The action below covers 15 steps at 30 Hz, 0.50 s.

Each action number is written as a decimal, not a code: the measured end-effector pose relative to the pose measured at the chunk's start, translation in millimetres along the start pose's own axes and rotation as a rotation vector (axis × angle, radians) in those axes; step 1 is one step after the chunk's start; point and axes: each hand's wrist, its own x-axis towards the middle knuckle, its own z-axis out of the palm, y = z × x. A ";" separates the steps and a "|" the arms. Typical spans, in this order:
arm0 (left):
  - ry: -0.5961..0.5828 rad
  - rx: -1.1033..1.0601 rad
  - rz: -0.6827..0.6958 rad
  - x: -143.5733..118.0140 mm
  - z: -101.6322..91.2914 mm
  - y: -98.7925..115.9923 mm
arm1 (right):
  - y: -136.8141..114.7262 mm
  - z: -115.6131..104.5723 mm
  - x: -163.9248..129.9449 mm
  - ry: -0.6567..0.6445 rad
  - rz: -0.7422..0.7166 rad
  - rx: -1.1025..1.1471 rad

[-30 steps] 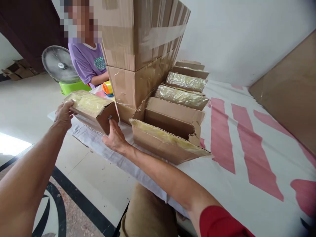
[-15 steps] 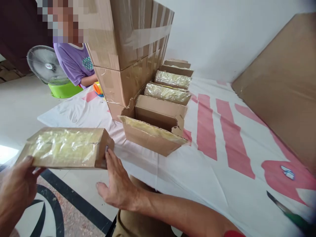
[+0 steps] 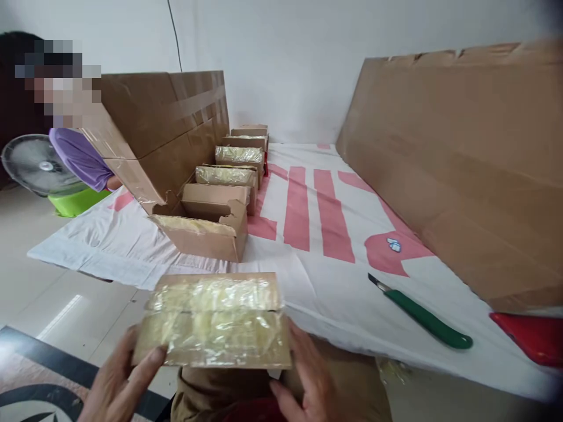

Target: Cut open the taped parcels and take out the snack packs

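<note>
I hold a small cardboard box [image 3: 214, 321] sealed with shiny clear tape, close in front of me above my lap. My left hand [image 3: 115, 384] grips its left end from below. My right hand [image 3: 308, 384] supports its right end. Ahead on the white and red cloth [image 3: 334, 281] stands a torn-open cardboard box [image 3: 203, 231]. Behind it a row of several similar taped boxes [image 3: 229, 173] runs to the wall.
Large taped cartons [image 3: 160, 126] are stacked at the left. A big cardboard sheet [image 3: 457, 170] leans at the right. A green-handled knife [image 3: 420, 316] lies on the cloth, a red object [image 3: 530, 331] beside it. A person in a purple shirt [image 3: 79, 155], a fan [image 3: 33, 164] and a green basin [image 3: 73, 202] are at far left.
Both hands lifted the small taped box off the left edge of the cloth and brought it toward me, in front of my body. The view swung right, revealing the knife.
</note>
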 end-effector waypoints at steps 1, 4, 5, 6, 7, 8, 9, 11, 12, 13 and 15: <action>-0.073 -0.026 0.003 5.2 18.7 16.8 | 6.4 -12.4 -9.1 0.061 0.023 -0.065; -0.220 -0.048 0.064 23.8 75.5 59.5 | 31.2 -37.2 -30.1 0.247 0.123 -0.229; -0.241 -0.061 0.094 29.8 94.0 71.2 | 41.2 -41.5 -35.3 0.313 0.156 -0.266; -0.276 -0.080 0.128 35.3 112.1 81.8 | 51.6 -44.5 -39.8 0.368 0.188 -0.292; -0.306 -0.107 0.163 40.5 129.2 91.4 | 61.8 -46.6 -43.4 0.413 0.213 -0.309; -0.331 -0.135 0.194 45.2 145.0 99.7 | 71.3 -48.2 -46.5 0.446 0.235 -0.319; -0.345 -0.157 0.218 49.5 159.0 106.7 | 79.9 -49.7 -48.9 0.475 0.250 -0.326; -0.353 -0.193 0.241 56.9 179.6 115.3 | 93.3 -52.7 -52.5 0.504 0.272 -0.336; -0.358 -0.205 0.245 59.8 185.4 116.0 | 98.1 -54.4 -53.7 0.509 0.283 -0.335; -0.366 -0.217 0.246 62.1 188.3 113.9 | 101.9 -56.2 -54.5 0.508 0.296 -0.326; -0.364 -0.242 0.224 65.4 186.2 100.3 | 107.5 -60.2 -54.7 0.516 0.333 -0.277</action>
